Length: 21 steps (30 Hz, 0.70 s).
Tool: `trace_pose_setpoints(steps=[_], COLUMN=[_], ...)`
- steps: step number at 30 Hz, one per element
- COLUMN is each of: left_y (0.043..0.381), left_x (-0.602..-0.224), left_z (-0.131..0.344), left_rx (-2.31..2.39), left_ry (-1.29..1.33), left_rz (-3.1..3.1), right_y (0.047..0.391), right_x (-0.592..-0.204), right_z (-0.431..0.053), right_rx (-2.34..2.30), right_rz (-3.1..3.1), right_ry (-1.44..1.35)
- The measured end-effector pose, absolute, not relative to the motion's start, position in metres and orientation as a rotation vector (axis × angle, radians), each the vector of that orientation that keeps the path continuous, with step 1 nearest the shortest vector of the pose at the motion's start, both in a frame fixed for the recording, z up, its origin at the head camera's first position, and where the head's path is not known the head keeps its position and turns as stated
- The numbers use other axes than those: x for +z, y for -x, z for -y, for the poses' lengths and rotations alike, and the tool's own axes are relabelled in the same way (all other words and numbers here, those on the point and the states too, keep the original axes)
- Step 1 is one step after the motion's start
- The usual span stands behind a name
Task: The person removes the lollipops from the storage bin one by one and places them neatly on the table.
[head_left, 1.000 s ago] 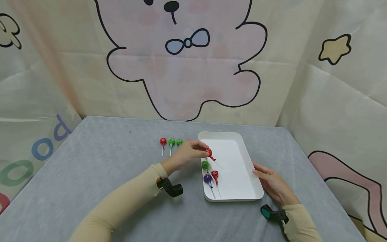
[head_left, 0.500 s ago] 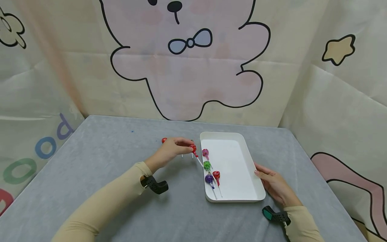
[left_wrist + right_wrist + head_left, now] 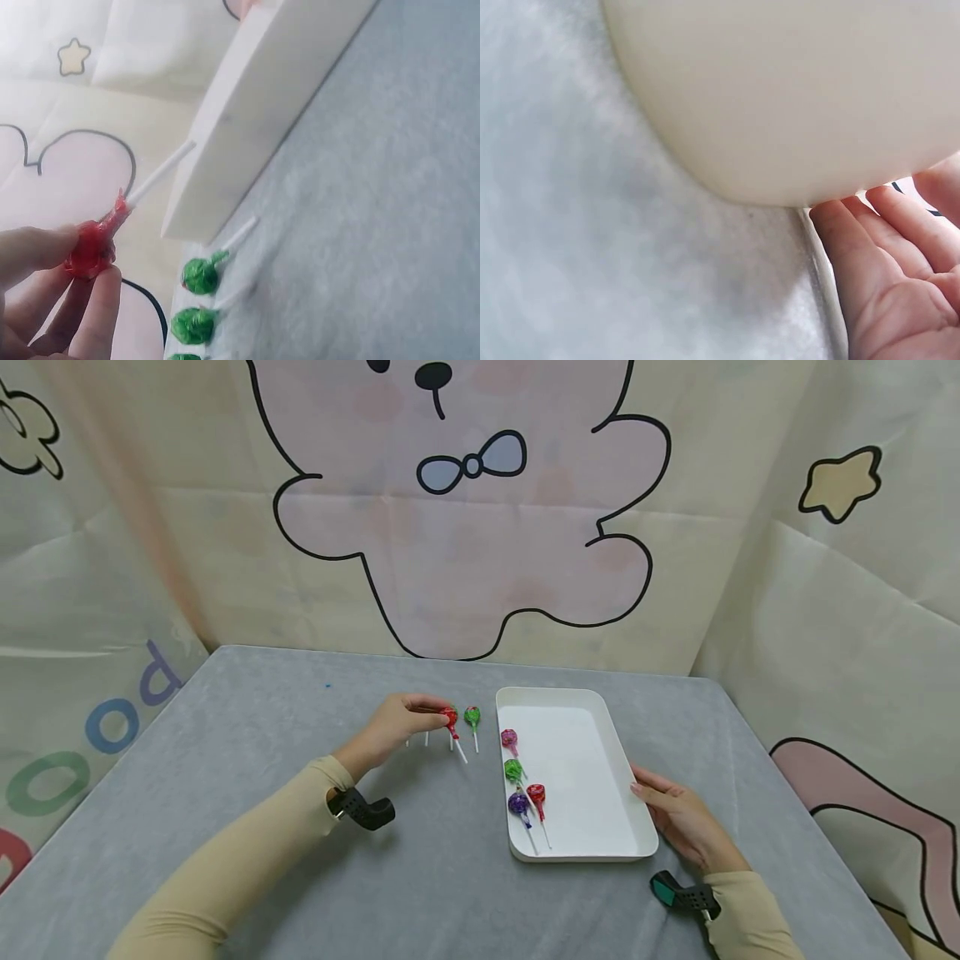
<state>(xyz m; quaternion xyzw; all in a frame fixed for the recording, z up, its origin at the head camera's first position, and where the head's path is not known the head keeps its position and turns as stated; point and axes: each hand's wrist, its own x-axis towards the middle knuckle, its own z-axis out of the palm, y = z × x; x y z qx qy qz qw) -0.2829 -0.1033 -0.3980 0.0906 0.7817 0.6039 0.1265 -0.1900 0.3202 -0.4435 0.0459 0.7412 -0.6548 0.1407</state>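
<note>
The person's left hand (image 3: 393, 727) hides the tops of two thin white lollipop sticks (image 3: 427, 739); that blue speck (image 3: 327, 685) on the grey desk (image 3: 300, 727) is too small to identify.

tray (image 3: 592, 760) free at right, lollipops (image 3: 513, 770) obstructing left

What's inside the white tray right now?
The white tray holds a pink lollipop, a green lollipop, a red lollipop and a purple lollipop, all near its left side. Whatever lies directly beneath them is covered.

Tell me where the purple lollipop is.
In the head view, the purple lollipop lies inside the white tray, near its left edge, left of a red lollipop.
</note>
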Motion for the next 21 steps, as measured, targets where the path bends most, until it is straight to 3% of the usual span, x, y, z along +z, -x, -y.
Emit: trace_pose_setpoints(steps=[21], left_y=[0.309], left_x=[-0.398], left_z=[0.149], left_rx=[1.68], left_ry=[-0.211], left_rz=[-2.394], right_y=[0.191], right_x=[-0.446], right_z=[-0.321], right_rx=[-1.928], right_rz=[-2.112], right_ry=[-0.142])
